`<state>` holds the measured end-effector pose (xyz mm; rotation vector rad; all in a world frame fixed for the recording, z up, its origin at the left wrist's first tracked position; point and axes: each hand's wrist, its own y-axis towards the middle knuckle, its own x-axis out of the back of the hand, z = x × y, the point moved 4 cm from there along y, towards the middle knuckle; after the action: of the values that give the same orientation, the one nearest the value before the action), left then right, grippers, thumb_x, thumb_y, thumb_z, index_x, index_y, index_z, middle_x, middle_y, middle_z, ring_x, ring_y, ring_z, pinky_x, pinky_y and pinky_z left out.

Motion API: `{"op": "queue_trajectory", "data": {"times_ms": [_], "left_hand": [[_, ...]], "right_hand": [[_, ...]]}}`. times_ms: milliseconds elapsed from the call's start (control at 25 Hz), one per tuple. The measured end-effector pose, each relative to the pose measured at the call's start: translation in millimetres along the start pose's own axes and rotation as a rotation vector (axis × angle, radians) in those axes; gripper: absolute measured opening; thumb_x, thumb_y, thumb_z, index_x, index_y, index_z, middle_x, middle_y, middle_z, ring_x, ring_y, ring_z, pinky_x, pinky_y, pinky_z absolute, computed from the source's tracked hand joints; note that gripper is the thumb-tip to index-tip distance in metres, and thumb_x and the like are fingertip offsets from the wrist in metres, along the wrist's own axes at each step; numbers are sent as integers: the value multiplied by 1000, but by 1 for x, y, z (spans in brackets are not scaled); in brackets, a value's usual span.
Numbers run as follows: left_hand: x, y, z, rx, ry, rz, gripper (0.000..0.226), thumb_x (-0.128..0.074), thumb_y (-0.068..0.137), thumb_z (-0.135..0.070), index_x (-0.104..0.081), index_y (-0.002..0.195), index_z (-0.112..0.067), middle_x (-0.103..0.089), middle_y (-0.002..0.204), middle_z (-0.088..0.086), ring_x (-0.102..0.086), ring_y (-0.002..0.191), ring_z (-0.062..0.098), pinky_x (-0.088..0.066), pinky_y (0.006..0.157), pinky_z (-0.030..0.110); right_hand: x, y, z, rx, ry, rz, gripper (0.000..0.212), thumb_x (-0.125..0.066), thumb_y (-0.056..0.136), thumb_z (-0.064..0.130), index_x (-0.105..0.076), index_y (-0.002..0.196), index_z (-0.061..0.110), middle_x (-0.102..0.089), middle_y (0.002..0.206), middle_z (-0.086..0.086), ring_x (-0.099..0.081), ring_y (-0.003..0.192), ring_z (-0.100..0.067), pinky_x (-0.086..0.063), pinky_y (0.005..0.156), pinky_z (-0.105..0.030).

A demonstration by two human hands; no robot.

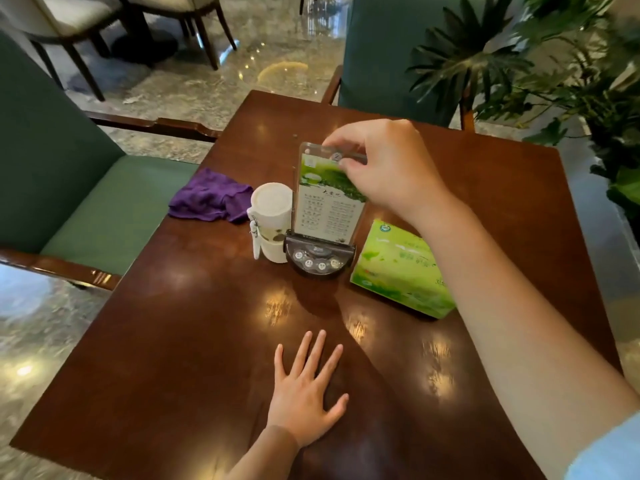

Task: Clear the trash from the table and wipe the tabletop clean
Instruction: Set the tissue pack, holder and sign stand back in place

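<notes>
On the dark wooden table (194, 341) stands an upright acrylic menu stand (325, 209) in a black base with round buttons. My right hand (384, 164) pinches its top edge between thumb and fingers. My left hand (304, 389) lies flat on the tabletop near the front edge, fingers spread. A white cup (272, 220) with a lid stands just left of the stand. A crumpled purple cloth (211, 199) lies at the table's left edge. A green tissue box (401, 268) sits right of the stand, partly behind my right forearm.
A teal armchair (79, 188) adjoins the table's left side, and another teal chair (388, 53) stands beyond the far edge. Leafy plants (568, 74) crowd the right side. More chairs (69, 19) stand on the marble floor at the back left.
</notes>
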<state>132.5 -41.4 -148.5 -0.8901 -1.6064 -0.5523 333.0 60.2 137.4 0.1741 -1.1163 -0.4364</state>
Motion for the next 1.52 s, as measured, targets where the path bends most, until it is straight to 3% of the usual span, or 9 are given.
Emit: {"op": "queue_trajectory", "data": {"times_ms": [200,400,640,800,1080,1240,1400,1440,1520], "left_hand": [[3,0,0,-1,-9,3,75,-49,76,-64,-34,143,-34,-27,154,3,-15,143,23,-16,104,61],[3,-1,-1,1,-16,8,75,-48,77,-64,-32,144,-35,-27,154,3,-16,143,24,-14,104,61],[2,0,1,10,-17,18,74,-47,77,-64,-32,144,-36,-26,155,2,-14,143,23,-13,105,61],[2,-1,0,16,-17,20,74,-47,78,-64,-32,144,-36,-25,155,2,-12,144,22,-12,106,61],[2,-1,1,14,-10,16,73,-47,78,-64,-32,144,-36,-26,155,2,-11,143,22,-11,106,61],[2,0,0,16,-4,18,73,-46,79,-64,-31,144,-36,-25,155,2,-10,143,22,-11,106,61],[2,0,0,15,-8,6,73,-45,79,-64,-31,144,-36,-24,155,2,-10,144,22,-11,106,61],[2,0,0,15,-9,7,73,-45,79,-64,-31,144,-36,-24,155,2,-10,144,22,-11,106,61],[1,1,0,15,-5,5,73,-45,79,-64,-29,145,-36,-22,156,2,-9,144,22,-10,107,61]], "right_hand": [[-10,3,-18,-32,22,-11,26,-61,82,6,-71,101,21,-72,100,3,-63,94,-13,-51,85,-38],[-5,2,-25,-24,-4,25,26,-62,83,7,-70,103,20,-71,102,2,-61,91,-8,-47,83,-26],[-29,5,-33,-58,-73,73,30,-59,82,6,-69,106,21,-71,105,0,-63,100,-20,-49,90,-42],[-61,-9,-39,-86,-97,183,32,-55,87,6,-66,112,22,-69,111,1,-62,104,-20,-47,92,-38],[-63,-6,-43,-57,-145,191,33,-53,88,7,-65,113,24,-69,111,1,-61,103,-22,-47,82,-34],[-66,-15,-43,-11,-131,185,36,-53,90,11,-59,123,25,-64,119,2,-57,111,-19,-46,85,-35],[-58,-47,-69,-41,-64,131,81,-72,77,35,-27,144,28,-42,143,-1,-36,130,-20,-31,105,-39],[-56,-63,-87,-123,-120,182,93,-75,72,41,-19,145,32,-32,149,-2,-26,136,-21,-24,109,-42],[-61,-98,-131,-306,-281,462,112,-78,64,50,-1,144,42,-5,157,-2,-2,142,-22,-11,112,-51]]}}
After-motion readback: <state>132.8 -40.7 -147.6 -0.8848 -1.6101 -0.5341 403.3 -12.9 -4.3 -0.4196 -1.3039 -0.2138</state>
